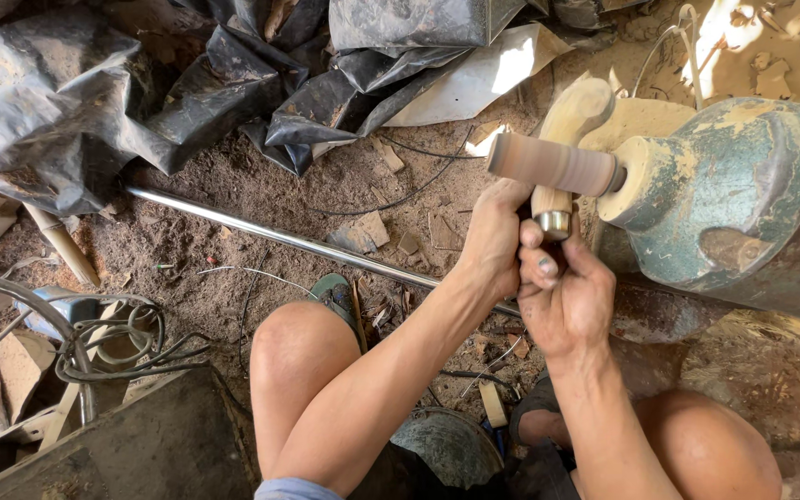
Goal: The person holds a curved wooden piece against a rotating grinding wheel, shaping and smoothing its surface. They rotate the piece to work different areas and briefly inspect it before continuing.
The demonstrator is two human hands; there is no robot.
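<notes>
- Two bare hands met in front of me at a pale curved wooden handle with a metal ferrule (562, 157), which was pressed up against a cylindrical sanding drum banded in brown and tan (553, 164).
- My left hand (495, 243) was closed around the lower end of that wooden handle, fingers wrapped from the left side.
- My right hand (564, 296) was clamped on the same piece just beneath the ferrule, thumb lying up along it and touching the left hand.
- The wooden handle stood roughly upright, crossing behind the drum, its rounded top rising above the drum.
- The sanding drum stuck out sideways from a dusty blue-green motor housing (743, 199) on the right.
- I saw a long shiny metal pipe (270, 234) lying slantwise on the dirt floor (206, 268), passing behind my left forearm.
- Crumpled black plastic sheeting (76, 93) was heaped across the top left, well apart from the hands.
- My bare knees sat low in view, with a green sandal (335, 294) beside the left one.
- Coiled grey cable (108, 347) lay at the far left.
</notes>
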